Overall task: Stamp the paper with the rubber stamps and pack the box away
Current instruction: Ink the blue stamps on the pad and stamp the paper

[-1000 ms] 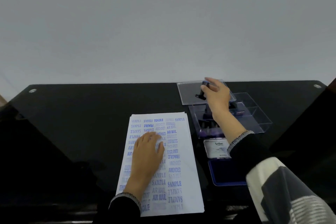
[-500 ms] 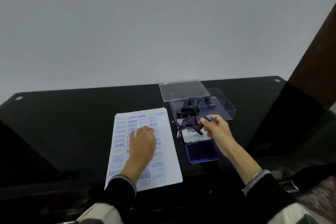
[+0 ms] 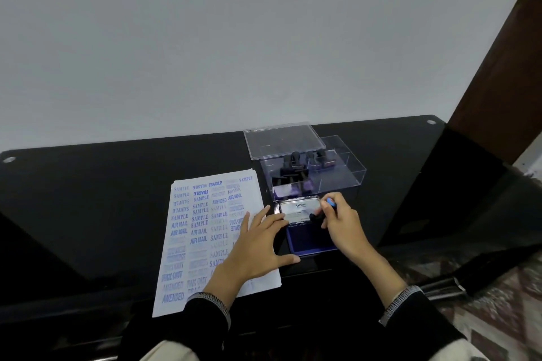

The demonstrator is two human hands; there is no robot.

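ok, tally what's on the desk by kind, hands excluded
Stamped paper sheet: 1
Ink pad, open: 1
Clear box: 1
Clear lid: 1
Stamp in right hand: 1
Stamps in the box: several, exact count unclear
Total: 5, plus boxed stamps

Black sleeves (image 3: pixel 416 328) – striped cuffs (image 3: pixel 400 300) (grey-white knit).

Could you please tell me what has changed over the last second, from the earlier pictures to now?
The right hand carried a stamp from the clear box to the open ink pad. The left hand slid from mid-paper to the pad's edge. Paper, box and lid stayed put.
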